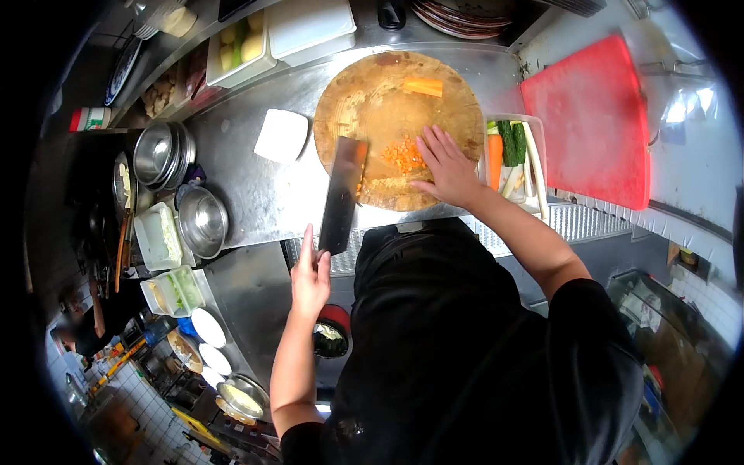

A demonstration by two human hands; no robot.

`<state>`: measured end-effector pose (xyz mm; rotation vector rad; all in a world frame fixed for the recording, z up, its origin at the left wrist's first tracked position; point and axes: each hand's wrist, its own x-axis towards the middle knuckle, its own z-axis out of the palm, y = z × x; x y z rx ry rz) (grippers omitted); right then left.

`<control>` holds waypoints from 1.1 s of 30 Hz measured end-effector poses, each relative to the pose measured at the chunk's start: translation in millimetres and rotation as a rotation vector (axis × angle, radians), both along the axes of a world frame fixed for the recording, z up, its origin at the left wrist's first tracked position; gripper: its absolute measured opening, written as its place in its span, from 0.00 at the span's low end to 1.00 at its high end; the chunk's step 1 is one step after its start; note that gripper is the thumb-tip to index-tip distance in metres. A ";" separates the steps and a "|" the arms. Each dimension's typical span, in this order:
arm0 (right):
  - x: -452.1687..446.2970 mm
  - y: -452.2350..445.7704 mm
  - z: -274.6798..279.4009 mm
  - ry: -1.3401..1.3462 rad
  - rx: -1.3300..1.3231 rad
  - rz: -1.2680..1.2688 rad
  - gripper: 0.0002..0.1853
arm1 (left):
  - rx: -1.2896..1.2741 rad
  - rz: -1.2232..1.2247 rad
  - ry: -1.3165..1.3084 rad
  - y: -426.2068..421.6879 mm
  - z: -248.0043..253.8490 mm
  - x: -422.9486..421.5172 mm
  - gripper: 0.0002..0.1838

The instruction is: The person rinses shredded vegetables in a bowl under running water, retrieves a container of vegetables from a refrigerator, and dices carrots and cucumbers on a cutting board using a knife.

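Observation:
My left hand (310, 283) is closed round the handle of a cleaver (339, 198), its index finger stretched along it. The broad dark blade stands over the left edge of a round wooden chopping board (349, 85), with orange bits along its right edge. My right hand (448, 167) lies palm down on the board's lower right, fingers apart, touching or just beside a pile of diced carrot (401, 155). A larger cut carrot piece (423, 87) lies near the top of the board.
A white square dish (280, 136) is left of the board. To the right stand a vegetable container (538, 130) and a red cutting board (593, 124). Metal bowls (203, 222) and plastic tubs (159, 236) are at left. Another person (89, 325) is at far left.

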<state>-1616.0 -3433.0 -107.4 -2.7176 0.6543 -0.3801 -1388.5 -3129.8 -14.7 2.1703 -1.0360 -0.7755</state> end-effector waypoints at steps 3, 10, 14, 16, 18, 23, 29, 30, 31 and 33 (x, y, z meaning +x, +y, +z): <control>18.9 5.0 -14.0 0.022 -0.015 -0.066 0.42 | -0.017 0.254 0.601 -2.7 -34.5 1.8 0.40; 47.9 34.1 -13.3 -0.138 0.134 -0.120 0.39 | -0.094 0.318 0.783 -11.4 -79.2 -17.3 0.44; 56.6 34.3 -14.6 -0.198 0.127 -0.302 0.39 | -0.038 0.253 0.758 -31.6 -79.3 -23.8 0.44; 61.8 35.5 -16.2 -0.136 0.086 -0.367 0.39 | -0.027 0.224 0.751 -43.4 -76.2 -26.0 0.44; 65.6 35.3 -14.7 -0.025 0.072 -0.382 0.39 | -0.001 0.209 0.751 -52.9 -75.2 -30.0 0.43; 78.4 32.9 -13.4 -0.099 0.090 -0.343 0.39 | 0.023 0.155 0.776 -70.2 -78.8 -38.5 0.42; 81.7 31.5 -18.4 -0.182 0.145 -0.396 0.35 | 0.033 0.072 0.813 -83.7 -86.4 -44.6 0.42; 83.9 32.2 -20.0 -0.210 0.170 -0.401 0.34 | 0.036 0.057 0.806 -86.6 -86.3 -45.6 0.42; 85.2 32.6 -21.3 -0.218 0.166 -0.407 0.34 | 0.040 0.045 0.798 -88.6 -85.8 -45.8 0.42; 84.8 31.9 -21.5 -0.235 0.155 -0.418 0.33 | 0.060 0.014 0.776 -93.8 -83.1 -46.6 0.42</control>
